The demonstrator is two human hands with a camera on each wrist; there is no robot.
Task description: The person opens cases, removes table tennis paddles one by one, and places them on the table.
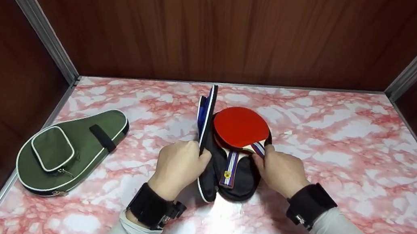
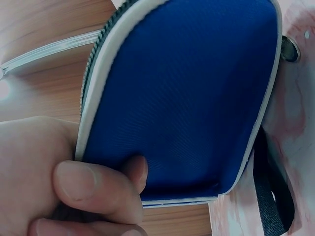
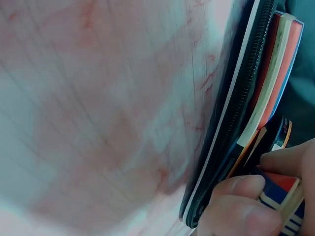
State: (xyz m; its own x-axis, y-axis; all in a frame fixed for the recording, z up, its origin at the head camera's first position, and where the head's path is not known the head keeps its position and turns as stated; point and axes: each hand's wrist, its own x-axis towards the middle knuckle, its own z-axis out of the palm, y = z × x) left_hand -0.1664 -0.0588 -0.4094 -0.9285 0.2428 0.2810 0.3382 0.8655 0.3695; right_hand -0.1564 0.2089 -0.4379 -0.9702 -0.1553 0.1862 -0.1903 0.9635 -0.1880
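A blue zip case with white piping stands unzipped on the table, its blue flap (image 2: 187,88) raised almost upright and its black inside (image 1: 241,185) showing. My left hand (image 1: 181,166) grips the edge of that flap, fingers curled over the rim. In the case's right half lies a table tennis bat, of which mainly the striped handle (image 1: 230,167) shows. On top of it sits a red-faced table tennis bat (image 1: 241,128), covering most of the lower blade. My right hand (image 1: 282,170) pinches the upper bat's handle (image 3: 280,196) between thumb and fingers.
To the left, a green bat case (image 1: 84,158) with a small zipped pocket (image 1: 53,148) and a black strap (image 1: 102,138) lies on the red-and-white marbled table (image 1: 336,192). Brown wood-grain panels (image 1: 221,29) with metal edge strips close in the back and sides.
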